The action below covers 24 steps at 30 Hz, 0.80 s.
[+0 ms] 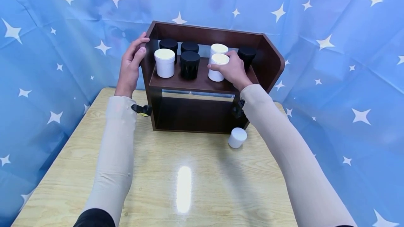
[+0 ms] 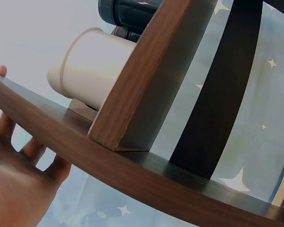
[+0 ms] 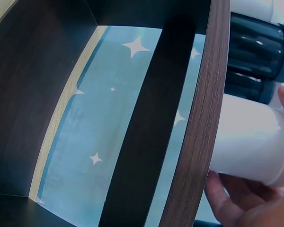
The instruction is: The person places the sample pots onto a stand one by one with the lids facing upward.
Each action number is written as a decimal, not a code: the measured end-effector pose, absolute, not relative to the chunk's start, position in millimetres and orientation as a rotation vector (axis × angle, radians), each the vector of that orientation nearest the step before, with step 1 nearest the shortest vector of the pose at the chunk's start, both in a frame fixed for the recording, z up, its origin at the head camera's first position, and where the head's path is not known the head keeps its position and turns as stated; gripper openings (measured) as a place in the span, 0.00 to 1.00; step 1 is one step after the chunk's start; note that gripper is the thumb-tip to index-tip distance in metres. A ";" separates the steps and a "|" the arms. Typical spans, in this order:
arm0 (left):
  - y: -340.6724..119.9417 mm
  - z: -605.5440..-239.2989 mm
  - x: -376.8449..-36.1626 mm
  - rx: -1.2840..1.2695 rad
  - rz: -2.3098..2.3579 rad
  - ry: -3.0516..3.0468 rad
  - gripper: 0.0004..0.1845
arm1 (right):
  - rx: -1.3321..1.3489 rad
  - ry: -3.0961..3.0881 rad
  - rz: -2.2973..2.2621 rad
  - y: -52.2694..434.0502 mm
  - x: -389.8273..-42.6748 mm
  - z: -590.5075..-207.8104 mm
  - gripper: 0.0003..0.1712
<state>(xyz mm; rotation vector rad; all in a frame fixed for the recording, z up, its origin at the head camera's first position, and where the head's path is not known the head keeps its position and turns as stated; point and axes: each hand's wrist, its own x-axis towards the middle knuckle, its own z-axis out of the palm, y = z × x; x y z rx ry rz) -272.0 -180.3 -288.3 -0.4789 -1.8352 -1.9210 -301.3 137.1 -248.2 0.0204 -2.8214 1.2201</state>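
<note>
A dark brown two-tier shelf (image 1: pixel 202 112) stands on the table, with lidded jars on its upper board. My right hand (image 1: pixel 234 69) grips a white jar (image 1: pixel 216 73) between thumb and fingers at the board's right part. In the right wrist view, that white jar (image 3: pixel 253 139) is just beyond the board's edge, fingers curled below it. Right behind it is another white jar (image 1: pixel 218 47). My left hand (image 1: pixel 130 60) rests against the shelf's left side panel (image 1: pixel 147 73), fingers extended. Nearest it on the board is a white jar (image 1: pixel 165 64).
Several black jars (image 1: pixel 189 66) share the upper board, one black jar (image 1: pixel 247 53) beside the right panel. A white jar (image 1: pixel 237 138) sits on the wooden table (image 1: pixel 151 171) before the shelf's lower right corner. Blue star-patterned curtain (image 1: pixel 334 73) encloses the table's back and sides.
</note>
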 end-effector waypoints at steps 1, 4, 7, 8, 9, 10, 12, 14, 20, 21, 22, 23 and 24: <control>-180.8 -289.2 -272.9 -0.477 -1.920 -1.836 0.21 | 0.022 -2.822 1.219 137.1 -301.6 -248.4 0.49; -181.9 -291.8 -276.1 -0.470 -1.917 -1.839 0.21 | 0.024 -2.826 1.205 137.0 -302.2 -248.6 0.49; -182.2 -293.0 -278.3 -0.464 -1.914 -1.844 0.21 | 0.024 -2.829 1.189 136.9 -302.1 -247.9 0.49; -182.2 -293.1 -278.8 -0.462 -1.914 -1.845 0.22 | 0.024 -2.829 1.186 136.9 -301.9 -247.6 0.50; -182.1 -293.1 -279.3 -0.463 -1.916 -1.844 0.22 | 0.023 -2.830 1.180 137.0 -301.5 -247.1 0.50; -181.9 -293.1 -279.6 -0.463 -1.916 -1.846 0.22 | 0.023 -2.829 1.176 137.3 -301.0 -246.8 0.50; -181.8 -293.2 -280.4 -0.462 -1.913 -1.848 0.22 | 0.028 -2.828 1.168 138.2 -299.9 -246.3 0.49; -181.8 -293.2 -280.9 -0.464 -1.912 -1.846 0.22 | 0.042 -2.826 1.160 139.3 -298.7 -245.9 0.49; -181.7 -293.0 -279.6 -0.480 -1.919 -1.839 0.20 | 0.099 -2.816 1.140 144.5 -295.0 -246.3 0.48; -181.7 -293.0 -278.9 -0.481 -1.919 -1.838 0.19 | 0.109 -2.812 1.144 145.8 -294.3 -246.6 0.48; -181.7 -292.9 -278.3 -0.482 -1.921 -1.836 0.19 | 0.119 -2.809 1.148 147.3 -293.5 -246.8 0.47; -181.7 -292.7 -277.7 -0.486 -1.924 -1.831 0.19 | 0.128 -2.808 1.152 149.0 -292.6 -247.1 0.47; -181.6 -292.5 -277.2 -0.491 -1.926 -1.825 0.19 | 0.129 -2.811 1.152 150.9 -291.2 -247.2 0.47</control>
